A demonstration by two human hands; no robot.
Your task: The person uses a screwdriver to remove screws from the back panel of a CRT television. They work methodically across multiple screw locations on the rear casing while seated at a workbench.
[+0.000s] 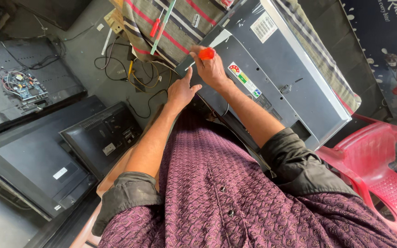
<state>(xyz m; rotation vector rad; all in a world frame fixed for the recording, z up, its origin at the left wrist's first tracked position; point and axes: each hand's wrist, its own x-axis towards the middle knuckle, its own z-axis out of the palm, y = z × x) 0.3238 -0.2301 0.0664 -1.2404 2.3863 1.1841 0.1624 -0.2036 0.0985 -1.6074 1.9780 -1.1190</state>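
You are working on the back of a grey flat-panel television that lies face down on a striped cloth, and the step in hand looks like driving a screw at its near-left corner. Your right hand is closed in a full grip around an orange-handled screwdriver, whose shaft runs toward 8 o'clock and meets the panel's edge. Your left hand sits just beside it, at about 8 o'clock from the right hand, half open with the forefinger stretched up to the corner of the back cover, apparently steadying it; it holds nothing that I can see.

To judge by this, the next move calls for keeping the tip seated and the shaft square to the cover, with the left hand pressing the cover so it does not shift.

The television spreads from your hands toward 2 o'clock. A red plastic chair stands at 4 o'clock, and other dark screens lie on the floor at 8 o'clock.
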